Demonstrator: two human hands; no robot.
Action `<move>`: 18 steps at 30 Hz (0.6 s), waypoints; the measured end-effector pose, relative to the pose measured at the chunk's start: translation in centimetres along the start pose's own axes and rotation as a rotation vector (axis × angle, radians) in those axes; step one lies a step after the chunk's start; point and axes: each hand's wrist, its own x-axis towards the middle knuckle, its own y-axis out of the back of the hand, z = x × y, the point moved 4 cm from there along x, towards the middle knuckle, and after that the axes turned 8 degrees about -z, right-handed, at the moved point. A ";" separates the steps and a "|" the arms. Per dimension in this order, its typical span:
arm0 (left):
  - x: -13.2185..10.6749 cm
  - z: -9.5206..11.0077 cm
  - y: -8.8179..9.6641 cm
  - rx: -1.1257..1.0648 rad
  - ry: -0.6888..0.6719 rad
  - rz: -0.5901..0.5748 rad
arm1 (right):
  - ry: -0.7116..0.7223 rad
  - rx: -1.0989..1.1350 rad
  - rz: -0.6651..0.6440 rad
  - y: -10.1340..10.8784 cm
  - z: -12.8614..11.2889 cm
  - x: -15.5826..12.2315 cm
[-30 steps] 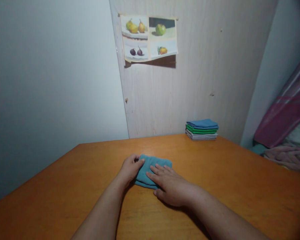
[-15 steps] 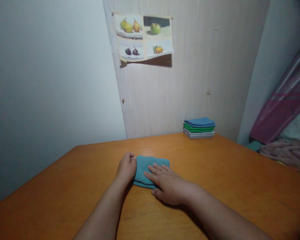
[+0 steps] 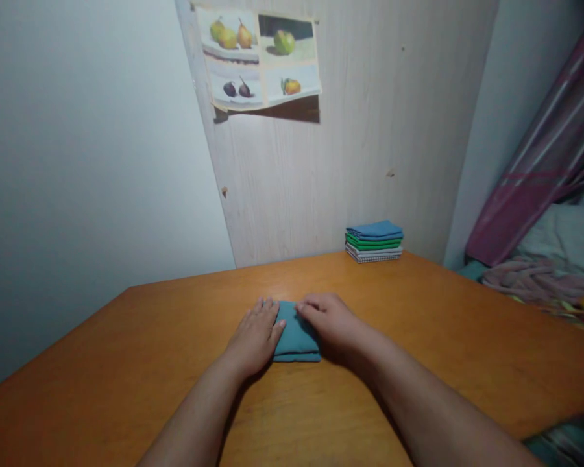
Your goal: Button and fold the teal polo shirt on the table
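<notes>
A folded teal cloth (image 3: 296, 337) lies on the table in front of me, its layered edge facing my side. Along its left edge, my left hand (image 3: 257, 334) rests flat with the fingers stretched out and the thumb on top of the cloth. My right hand (image 3: 328, 318) is at the far right part of the cloth, fingers curled and thumb pressed in, pinching its edge. The tips of the right fingers are partly hidden.
Folded cloths in blue, green and grey form a stack (image 3: 374, 241) at the back right of the orange-brown table (image 3: 175, 337). Fruit pictures (image 3: 263, 55) hang on the wall behind. A pink curtain (image 3: 511, 201) and rumpled fabric (image 3: 525, 279) are at the right.
My left hand went from a curled grip to lying flat on the cloth's left side. My right hand lifted from lying flat and now pinches the right edge. The view shifted slightly right.
</notes>
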 end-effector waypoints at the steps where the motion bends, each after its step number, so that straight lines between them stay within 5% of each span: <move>1: 0.0 0.2 0.1 0.029 0.015 -0.015 | -0.066 0.023 0.121 1.0 0.9 0.3; 4: -0.2 0.8 0.6 0.118 0.061 -0.042 | -0.261 -0.051 0.307 3.0 3.3 0.8; 8: -0.5 1.7 1.2 0.215 0.005 0.006 | -0.462 -0.235 0.224 3.5 4.7 1.0; 13: -1.1 3.2 1.3 0.114 -0.242 -0.037 | -0.497 -0.335 0.136 3.0 4.6 1.1; 18: -2.0 4.0 1.2 0.054 -0.287 -0.179 | -0.475 -0.301 0.083 2.8 4.8 1.1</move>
